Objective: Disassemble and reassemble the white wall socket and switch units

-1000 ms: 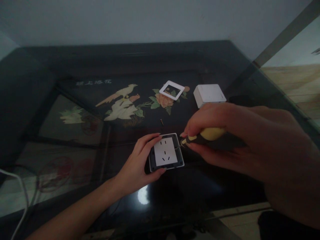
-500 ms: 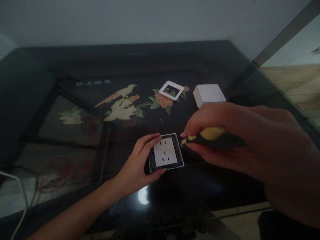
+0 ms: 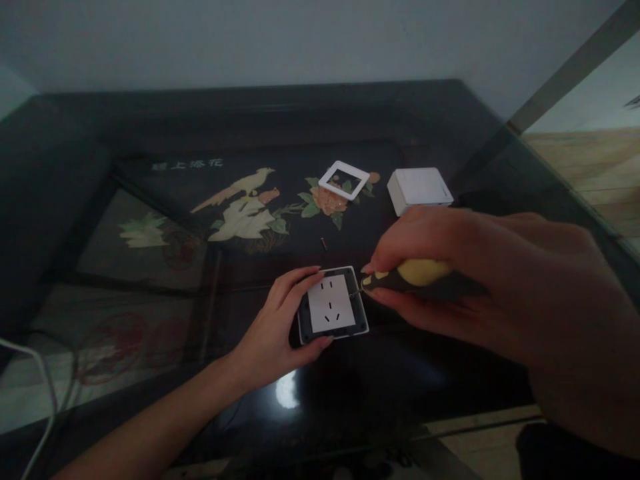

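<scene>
A wall socket point(image 3: 331, 305) with a white slotted face and a dark surround lies face up on the dark glossy table. My left hand point(image 3: 281, 325) grips it from the left, fingers over the far edge and thumb on the near edge. My right hand point(image 3: 465, 280) is closed around a yellow and black screwdriver point(image 3: 423, 271). Its thin tip meets the right side of the socket's dark surround; a screw under the tip is too small to make out. A loose screw point(image 3: 323, 244) lies just beyond the socket.
Farther back lies a white square cover frame point(image 3: 344, 180). To its right stands a white box point(image 3: 420, 188), partly behind my right hand. A white cable point(image 3: 44, 380) hangs at the left. The table point(image 3: 250, 113) meets a pale wall at the back.
Almost nothing differs. My right hand and the screwdriver have shifted very slightly; the tip stays at the socket's right side. My left hand keeps its grip.
</scene>
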`<move>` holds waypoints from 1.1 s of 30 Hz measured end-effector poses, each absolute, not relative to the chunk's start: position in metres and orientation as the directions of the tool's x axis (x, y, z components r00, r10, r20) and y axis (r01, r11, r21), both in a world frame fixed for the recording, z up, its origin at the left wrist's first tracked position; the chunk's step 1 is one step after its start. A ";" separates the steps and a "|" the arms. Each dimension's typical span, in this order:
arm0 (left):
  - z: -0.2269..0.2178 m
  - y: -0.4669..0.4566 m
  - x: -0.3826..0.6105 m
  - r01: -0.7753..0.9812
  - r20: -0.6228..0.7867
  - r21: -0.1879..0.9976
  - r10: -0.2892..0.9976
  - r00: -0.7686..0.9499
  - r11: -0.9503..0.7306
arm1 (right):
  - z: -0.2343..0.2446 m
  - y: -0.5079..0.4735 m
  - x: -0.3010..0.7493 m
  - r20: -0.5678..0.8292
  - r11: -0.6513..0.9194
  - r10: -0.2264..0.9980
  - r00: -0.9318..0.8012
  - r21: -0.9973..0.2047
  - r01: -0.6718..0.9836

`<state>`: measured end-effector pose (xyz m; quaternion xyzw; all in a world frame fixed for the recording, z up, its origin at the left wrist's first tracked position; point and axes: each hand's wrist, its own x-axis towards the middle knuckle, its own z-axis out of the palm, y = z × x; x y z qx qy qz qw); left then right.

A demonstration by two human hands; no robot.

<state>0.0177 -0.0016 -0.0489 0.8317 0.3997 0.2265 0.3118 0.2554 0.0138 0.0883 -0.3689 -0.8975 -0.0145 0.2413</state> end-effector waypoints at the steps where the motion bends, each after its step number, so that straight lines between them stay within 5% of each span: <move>1: -0.049 -0.001 0.018 0.523 0.127 0.700 0.805 0.579 -0.487 | 0.088 0.014 0.255 0.445 0.726 0.655 -0.611 -0.145 0.673; 16: -0.049 -0.002 0.018 0.521 0.141 0.696 0.805 0.576 -0.495 | 0.084 0.014 0.252 0.461 0.710 0.648 -0.606 -0.078 0.700; 25: -0.049 -0.001 0.020 0.509 0.144 0.703 0.801 0.581 -0.496 | 0.089 0.017 0.262 0.348 0.759 0.651 -0.675 -0.285 0.585; 33: -0.050 -0.002 0.018 0.530 0.146 0.680 0.803 0.578 -0.506 | 0.087 0.018 0.256 0.407 0.792 0.606 -0.683 -0.226 0.568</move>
